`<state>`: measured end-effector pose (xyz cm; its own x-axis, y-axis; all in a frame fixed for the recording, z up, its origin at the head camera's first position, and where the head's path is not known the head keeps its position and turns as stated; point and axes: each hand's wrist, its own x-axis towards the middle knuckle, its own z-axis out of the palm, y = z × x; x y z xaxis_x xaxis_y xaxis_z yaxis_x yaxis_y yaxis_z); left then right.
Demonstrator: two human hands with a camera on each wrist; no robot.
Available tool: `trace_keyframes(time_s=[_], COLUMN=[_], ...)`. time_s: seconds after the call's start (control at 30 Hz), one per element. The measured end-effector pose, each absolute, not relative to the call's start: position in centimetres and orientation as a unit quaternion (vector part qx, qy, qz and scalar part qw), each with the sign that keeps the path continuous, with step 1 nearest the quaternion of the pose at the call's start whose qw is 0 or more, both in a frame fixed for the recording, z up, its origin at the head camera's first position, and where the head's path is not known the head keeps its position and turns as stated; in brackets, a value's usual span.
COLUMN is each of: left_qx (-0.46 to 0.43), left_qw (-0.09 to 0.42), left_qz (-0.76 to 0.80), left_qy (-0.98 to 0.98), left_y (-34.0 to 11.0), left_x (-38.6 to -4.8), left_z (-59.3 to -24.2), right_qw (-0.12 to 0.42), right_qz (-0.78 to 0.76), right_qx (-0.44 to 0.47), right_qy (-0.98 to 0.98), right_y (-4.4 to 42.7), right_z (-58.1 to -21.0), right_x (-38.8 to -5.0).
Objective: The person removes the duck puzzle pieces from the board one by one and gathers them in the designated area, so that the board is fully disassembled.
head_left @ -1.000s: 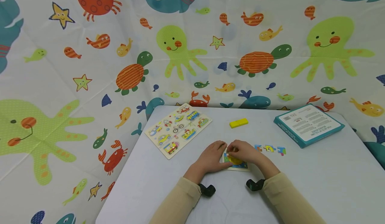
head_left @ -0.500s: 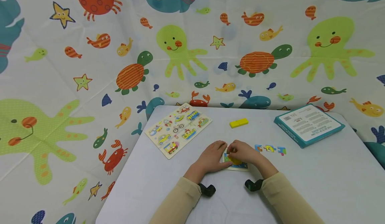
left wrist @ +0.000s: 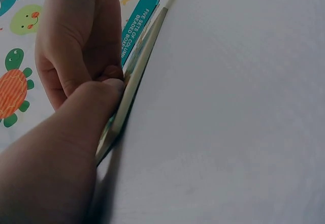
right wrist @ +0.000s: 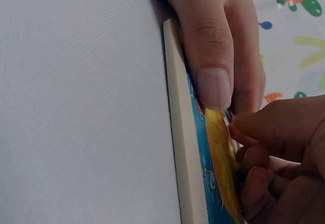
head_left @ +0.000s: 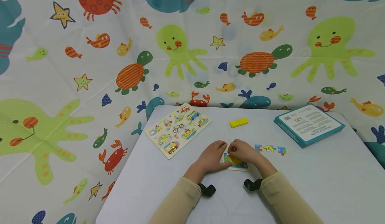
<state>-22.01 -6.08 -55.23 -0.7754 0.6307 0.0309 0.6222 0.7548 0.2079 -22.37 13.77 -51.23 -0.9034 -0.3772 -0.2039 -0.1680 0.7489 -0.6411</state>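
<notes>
A small wooden-framed jigsaw puzzle (head_left: 237, 168) with a yellow and blue picture lies on the table, mostly covered by the hands in the head view. Its pale rim (right wrist: 185, 137) runs along the right wrist view. My left hand (head_left: 210, 157) lies over the left side, fingers fairly straight, its thumb (right wrist: 214, 84) resting on the picture. With curled fingers my right hand (head_left: 244, 151) pinches what seems to be a puzzle piece at the puzzle's upper left; little of that piece shows. Several loose puzzle pieces (head_left: 269, 148) lie right of the right hand.
A wooden board (head_left: 157, 143) with vehicle and toy pictures lies at the back left. Behind the hands is a yellow block (head_left: 239, 122). A teal box (head_left: 312, 122) sits at the back right. A patterned sea-animal cloth (head_left: 192, 60) hangs behind the table.
The right wrist and forearm have shifted slightly left, while the fingers stay at the same spot on the puzzle. The left hand and the loose pieces have not moved.
</notes>
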Motion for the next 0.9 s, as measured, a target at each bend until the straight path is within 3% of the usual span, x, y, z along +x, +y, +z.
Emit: trace_keyframes(time_s=[0.9], left_qx=[0.336], left_qw=[0.021], left_qz=[0.099], left_qy=[0.936], left_y=[-6.11], left_x=[-21.98], left_z=[-54.96], right_qw=[0.169], right_qz=[-0.398], right_qx=[-0.149], right_qy=[0.890], right_y=[14.49], right_z=[-51.82], right_x=[-22.21])
